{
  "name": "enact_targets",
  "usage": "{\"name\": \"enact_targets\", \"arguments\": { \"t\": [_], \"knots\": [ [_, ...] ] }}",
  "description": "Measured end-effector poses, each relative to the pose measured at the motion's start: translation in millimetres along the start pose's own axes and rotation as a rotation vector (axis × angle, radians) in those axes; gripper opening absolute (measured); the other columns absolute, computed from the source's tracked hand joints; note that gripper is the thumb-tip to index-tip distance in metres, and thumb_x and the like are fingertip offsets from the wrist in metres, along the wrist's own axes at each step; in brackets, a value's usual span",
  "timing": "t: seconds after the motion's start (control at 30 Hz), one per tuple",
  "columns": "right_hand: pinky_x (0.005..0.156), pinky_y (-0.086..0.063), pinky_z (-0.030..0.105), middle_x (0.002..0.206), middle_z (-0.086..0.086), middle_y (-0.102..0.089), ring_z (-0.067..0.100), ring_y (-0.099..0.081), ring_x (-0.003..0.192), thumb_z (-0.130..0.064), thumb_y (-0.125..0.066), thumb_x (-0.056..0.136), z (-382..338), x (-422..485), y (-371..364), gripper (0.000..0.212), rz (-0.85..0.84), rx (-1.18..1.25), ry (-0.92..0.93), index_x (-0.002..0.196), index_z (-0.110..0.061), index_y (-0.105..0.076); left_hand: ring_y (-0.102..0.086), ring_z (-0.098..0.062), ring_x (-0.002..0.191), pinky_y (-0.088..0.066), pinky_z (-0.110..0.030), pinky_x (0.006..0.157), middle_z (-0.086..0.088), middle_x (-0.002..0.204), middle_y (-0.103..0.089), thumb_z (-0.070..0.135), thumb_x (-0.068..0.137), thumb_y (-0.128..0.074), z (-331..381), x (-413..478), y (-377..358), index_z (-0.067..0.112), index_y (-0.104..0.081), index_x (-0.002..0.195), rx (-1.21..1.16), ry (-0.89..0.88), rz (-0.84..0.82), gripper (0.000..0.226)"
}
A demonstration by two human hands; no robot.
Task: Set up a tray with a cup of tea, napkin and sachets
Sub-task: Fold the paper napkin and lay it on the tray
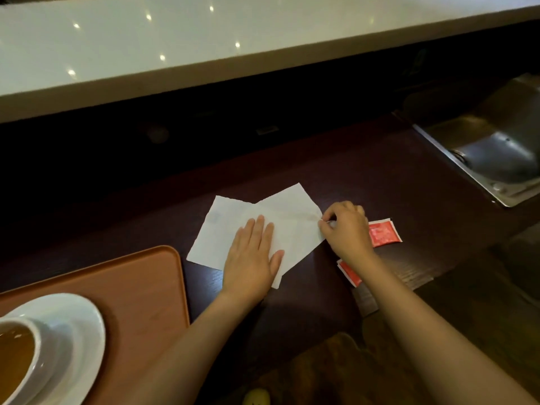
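Observation:
A white paper napkin (230,223), partly folded, lies on the dark wooden counter. My left hand (252,258) presses flat on its near half, fingers spread. My right hand (346,229) pinches the napkin's right corner between thumb and fingers. Two red sachets lie on the counter: one (384,232) just right of my right hand, another (349,273) partly hidden under my right wrist. An orange-brown tray (140,276) sits at the lower left. On it stand a white saucer (84,323) and a white cup of tea (17,352), cut off by the frame edge.
A white raised countertop (175,45) runs across the back above a dark recess. A steel sink (493,153) is set into the counter at the right. The dark counter's edge falls away at the lower right.

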State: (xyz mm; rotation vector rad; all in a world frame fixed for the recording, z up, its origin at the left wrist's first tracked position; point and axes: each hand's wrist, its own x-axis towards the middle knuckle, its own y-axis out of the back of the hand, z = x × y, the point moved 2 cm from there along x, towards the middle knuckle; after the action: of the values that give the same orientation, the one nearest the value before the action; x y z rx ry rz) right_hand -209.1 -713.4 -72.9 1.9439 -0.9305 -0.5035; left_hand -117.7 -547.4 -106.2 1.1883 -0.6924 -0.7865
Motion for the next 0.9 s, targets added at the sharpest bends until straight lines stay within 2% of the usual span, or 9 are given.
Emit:
{"name": "enact_targets", "arguments": {
  "t": [0.13,0.23,0.3,0.43,0.57,0.7,0.77,0.83,0.9],
  "knots": [
    [0.059,-0.04,0.021,0.084,-0.004,-0.059,0.012,-0.055,0.077,-0.013,-0.056,0.082,-13,-5,7,0.007,-0.045,0.341,0.002,0.084,-0.02,-0.054,-0.001,-0.021,0.142,0.003,-0.033,0.114,-0.007,0.155,-0.007,0.045,0.093,-0.024,1,1,3,0.017,-0.01,0.143,-0.012,0.014,-0.055,0.059],
    [0.06,-0.039,0.005,0.084,-0.017,-0.058,-0.007,-0.055,0.076,-0.009,-0.054,0.08,-33,-16,12,0.019,-0.04,0.452,0.093,0.09,-0.025,-0.055,-0.006,-0.02,0.142,-0.003,-0.033,0.114,-0.006,0.155,-0.011,0.043,0.094,-0.028,-1,4,11,0.018,-0.015,0.142,-0.099,0.008,-0.081,0.056],
    [0.065,-0.037,0.002,0.087,-0.018,-0.06,-0.008,-0.054,0.079,-0.008,-0.056,0.079,-46,-25,9,0.026,-0.063,0.454,0.166,0.097,-0.026,-0.056,-0.016,-0.019,0.14,-0.009,-0.029,0.113,-0.007,0.152,-0.022,0.03,0.095,-0.032,-6,8,23,0.017,-0.025,0.14,-0.243,0.013,-0.023,0.047],
    [0.081,-0.043,0.025,0.106,-0.004,-0.062,0.011,-0.054,0.094,-0.026,-0.058,0.082,-62,-45,-7,0.038,-0.239,0.307,0.315,0.117,-0.033,-0.047,-0.037,-0.024,0.129,-0.021,-0.022,0.106,-0.012,0.139,-0.045,0.005,0.091,-0.04,-25,10,52,0.01,-0.041,0.131,-0.52,0.154,0.201,0.041],
    [0.086,-0.042,0.032,0.105,-0.013,-0.059,0.008,-0.046,0.096,-0.05,-0.048,0.081,-58,-64,-18,0.042,-0.288,0.297,0.266,0.121,-0.038,-0.042,-0.038,-0.019,0.127,-0.024,-0.018,0.098,-0.006,0.135,-0.049,0.004,0.091,-0.038,-37,16,64,0.017,-0.043,0.13,-0.594,0.225,0.305,0.042],
    [0.087,-0.043,0.039,0.111,0.002,-0.058,0.02,-0.043,0.104,-0.039,-0.057,0.083,-40,-65,-21,0.038,-0.01,0.069,0.028,0.114,-0.018,-0.051,-0.042,-0.02,0.122,-0.019,-0.011,0.096,-0.005,0.132,-0.054,0.004,0.086,-0.046,-30,27,51,0.017,-0.053,0.122,-0.486,0.009,0.118,0.039],
    [0.088,-0.039,0.039,0.113,0.007,-0.053,0.025,-0.041,0.106,-0.034,-0.063,0.079,-34,-64,-25,0.038,0.002,-0.068,-0.043,0.11,-0.015,-0.052,-0.038,-0.019,0.125,-0.022,-0.021,0.103,-0.002,0.135,-0.051,0.01,0.087,-0.048,-28,29,37,0.02,-0.053,0.123,-0.38,-0.042,-0.011,0.038],
    [0.088,-0.036,0.038,0.112,0.009,-0.05,0.026,-0.039,0.105,-0.029,-0.066,0.077,-33,-61,-27,0.029,-0.029,-0.023,-0.097,0.101,-0.015,-0.055,-0.034,-0.018,0.127,-0.023,-0.031,0.106,0.001,0.138,-0.047,0.017,0.087,-0.05,-30,30,27,0.023,-0.05,0.125,-0.276,-0.057,-0.097,0.038],
    [0.089,-0.035,0.038,0.11,0.008,-0.05,0.026,-0.038,0.106,-0.022,-0.066,0.077,-34,-55,-27,0.014,-0.073,0.067,-0.145,0.088,-0.016,-0.058,-0.033,-0.017,0.126,-0.024,-0.029,0.104,0.001,0.137,-0.048,0.019,0.084,-0.054,-33,32,27,0.024,-0.047,0.126,-0.293,-0.039,-0.092,0.043]
  ]
}}
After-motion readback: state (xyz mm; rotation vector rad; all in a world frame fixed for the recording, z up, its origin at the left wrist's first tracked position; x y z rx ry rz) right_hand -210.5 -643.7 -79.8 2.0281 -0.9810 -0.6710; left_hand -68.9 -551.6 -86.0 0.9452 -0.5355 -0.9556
